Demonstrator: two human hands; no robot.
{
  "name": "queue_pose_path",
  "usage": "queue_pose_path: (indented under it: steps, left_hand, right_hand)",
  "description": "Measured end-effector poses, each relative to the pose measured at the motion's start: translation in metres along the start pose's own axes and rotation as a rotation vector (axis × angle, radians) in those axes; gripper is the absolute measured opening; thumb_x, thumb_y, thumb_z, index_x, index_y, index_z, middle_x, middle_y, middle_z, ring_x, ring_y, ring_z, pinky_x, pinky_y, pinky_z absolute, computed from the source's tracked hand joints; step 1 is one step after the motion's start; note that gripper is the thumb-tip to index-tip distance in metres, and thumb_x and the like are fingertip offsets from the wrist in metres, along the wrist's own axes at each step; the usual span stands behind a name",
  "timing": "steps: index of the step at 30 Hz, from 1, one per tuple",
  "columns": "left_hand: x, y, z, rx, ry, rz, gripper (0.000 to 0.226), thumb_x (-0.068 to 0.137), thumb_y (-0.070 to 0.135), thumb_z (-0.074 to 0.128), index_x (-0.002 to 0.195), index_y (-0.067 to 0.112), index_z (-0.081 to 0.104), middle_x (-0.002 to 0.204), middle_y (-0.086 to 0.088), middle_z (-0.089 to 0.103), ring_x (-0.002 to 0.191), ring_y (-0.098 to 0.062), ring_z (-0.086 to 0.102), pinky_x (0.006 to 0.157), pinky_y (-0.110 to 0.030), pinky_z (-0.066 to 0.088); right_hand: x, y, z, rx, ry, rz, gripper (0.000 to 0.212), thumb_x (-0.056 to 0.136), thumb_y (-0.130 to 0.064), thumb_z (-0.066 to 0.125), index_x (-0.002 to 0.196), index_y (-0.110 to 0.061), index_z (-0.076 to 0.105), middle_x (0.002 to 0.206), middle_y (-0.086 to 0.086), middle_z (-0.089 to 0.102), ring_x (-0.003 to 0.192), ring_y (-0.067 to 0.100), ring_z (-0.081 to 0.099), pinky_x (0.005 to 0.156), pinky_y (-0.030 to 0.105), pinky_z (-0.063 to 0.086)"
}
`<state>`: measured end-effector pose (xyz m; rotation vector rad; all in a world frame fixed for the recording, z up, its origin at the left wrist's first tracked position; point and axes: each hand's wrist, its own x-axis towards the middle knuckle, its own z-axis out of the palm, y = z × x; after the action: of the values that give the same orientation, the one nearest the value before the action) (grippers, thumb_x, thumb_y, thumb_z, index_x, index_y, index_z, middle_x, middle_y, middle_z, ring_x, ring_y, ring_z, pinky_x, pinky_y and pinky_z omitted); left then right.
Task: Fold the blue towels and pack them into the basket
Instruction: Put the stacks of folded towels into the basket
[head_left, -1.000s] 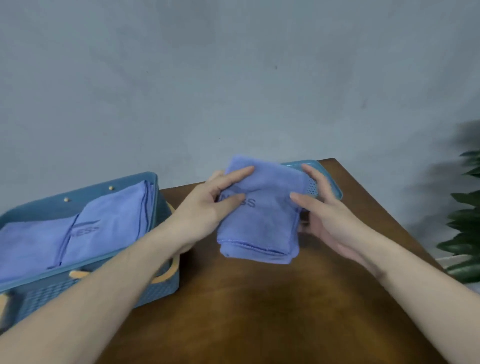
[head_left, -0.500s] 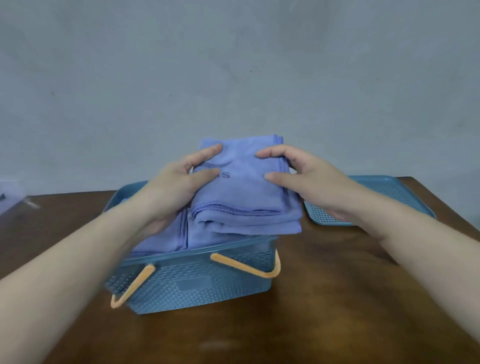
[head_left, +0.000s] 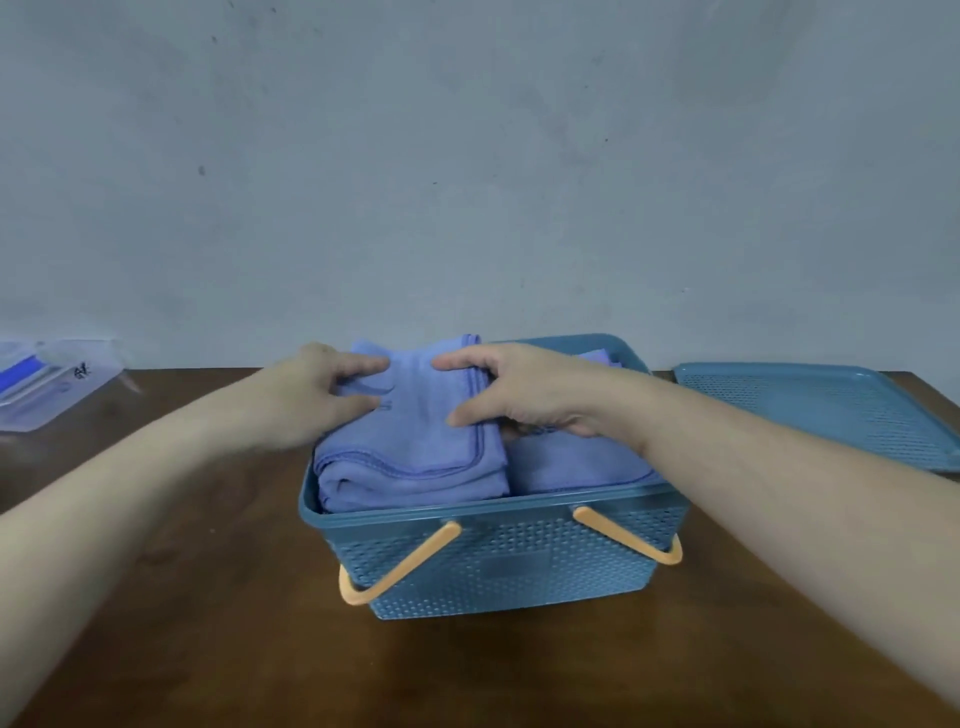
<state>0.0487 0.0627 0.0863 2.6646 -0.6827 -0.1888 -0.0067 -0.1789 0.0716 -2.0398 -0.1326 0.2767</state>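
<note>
Now we grip the folded towel (head_left: 410, 447) with our left hand (head_left: 311, 397) and right hand (head_left: 511, 389) in the basket (head_left: 498, 561). Its printing is hidden, unreadable; its long axis runs away from us

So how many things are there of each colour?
Blue: 4, namely the folded towel under both hands, the towel beside it, the basket and the lid.
Orange: 1, the basket handle.
Clear: 1, the plastic bag.
Brown: 1, the table.
Total: 7.
</note>
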Motion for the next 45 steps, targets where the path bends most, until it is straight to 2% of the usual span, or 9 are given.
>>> queue_pose_path:
  steps: [2,7,11,15,22,29,36,41,45]
  left_hand:
    - [-0.002,-0.002,0.004,0.091,0.01,0.024,0.041,0.096,0.03,0.062,0.136,0.035,0.056,0.109,0.003,0.053,0.094,-0.016,0.061,0.074,-0.02,0.04]
    - [-0.016,0.003,-0.002,0.353,-0.044,0.209,0.076,0.075,0.083,0.028,0.142,0.05,0.045,0.162,0.017,0.011,0.144,-0.009,0.022,0.116,-0.035,0.019]
    - [-0.02,-0.001,-0.013,0.387,-0.281,0.201,0.092,0.07,0.091,0.028,0.151,0.048,0.029,0.162,0.028,0.011,0.138,0.015,0.007,0.118,-0.024,0.001]
    - [-0.012,0.007,-0.009,0.538,-0.278,0.214,0.086,0.082,0.081,0.047,0.156,0.043,0.021,0.162,0.021,0.025,0.144,-0.009,0.026,0.12,-0.029,0.019]
    - [0.007,0.017,0.01,0.739,-0.41,0.204,0.099,0.086,0.079,0.042,0.16,0.025,0.004,0.168,0.004,0.008,0.141,-0.024,0.041,0.11,-0.039,0.039]
    - [0.019,0.015,0.033,0.844,-0.425,0.197,0.104,0.088,0.078,0.039,0.159,0.015,-0.002,0.168,-0.006,0.0,0.14,-0.029,0.042,0.108,-0.042,0.042]
    - [0.026,0.018,0.033,0.811,-0.475,0.194,0.105,0.089,0.075,0.043,0.159,0.013,-0.004,0.168,-0.007,-0.003,0.144,-0.031,0.036,0.114,-0.04,0.036]
    - [0.024,0.015,0.007,0.606,-0.393,0.231,0.091,0.074,0.087,0.051,0.139,0.024,0.046,0.142,0.002,0.052,0.125,-0.024,0.054,0.103,-0.042,0.044]
    - [0.021,0.019,-0.009,0.468,-0.228,0.265,0.069,0.078,0.082,0.049,0.125,0.032,0.057,0.123,0.011,0.063,0.112,-0.013,0.059,0.099,-0.038,0.046]
  right_hand:
    - [0.004,0.001,0.007,-0.089,0.009,0.006,0.066,0.087,-0.012,0.075,0.145,-0.031,0.051,0.074,-0.005,0.049,0.049,0.005,0.045,0.046,0.018,0.041]
    - [-0.002,-0.01,0.005,-0.721,0.054,-0.079,0.059,0.087,-0.045,0.073,0.141,-0.045,0.05,0.094,-0.023,0.048,0.093,0.004,0.055,0.073,0.017,0.04]
    - [-0.001,-0.007,-0.003,-0.992,0.132,-0.257,0.064,0.078,-0.074,0.064,0.137,-0.052,0.052,0.113,-0.008,0.045,0.116,0.015,0.042,0.097,0.032,0.036]
    - [0.004,0.0,-0.004,-1.023,-0.165,-0.309,0.074,0.083,-0.075,0.056,0.149,-0.059,0.027,0.166,-0.01,0.02,0.152,0.013,0.014,0.123,0.039,0.01]
    - [0.018,0.011,-0.005,-1.102,-0.334,-0.253,0.081,0.083,-0.077,0.053,0.153,-0.056,0.017,0.168,-0.011,0.01,0.151,0.017,0.025,0.123,0.048,0.016]
    - [0.023,0.033,-0.003,-1.124,-0.411,-0.181,0.077,0.089,-0.076,0.042,0.152,-0.058,0.001,0.167,-0.015,-0.015,0.153,0.005,-0.011,0.12,0.044,-0.015]
    - [0.026,0.04,0.001,-1.123,-0.402,-0.167,0.077,0.091,-0.074,0.043,0.153,-0.056,0.001,0.167,-0.014,-0.015,0.153,0.006,-0.013,0.123,0.048,-0.014]
    - [0.015,0.029,-0.008,-0.925,-0.314,-0.241,0.08,0.09,-0.064,0.058,0.155,-0.052,0.012,0.169,-0.012,0.002,0.154,0.007,0.002,0.125,0.034,-0.002]
    - [-0.008,0.013,-0.029,-0.726,-0.2,-0.295,0.079,0.089,-0.055,0.063,0.156,-0.042,0.023,0.163,-0.018,0.023,0.149,-0.002,0.019,0.123,0.019,0.012]
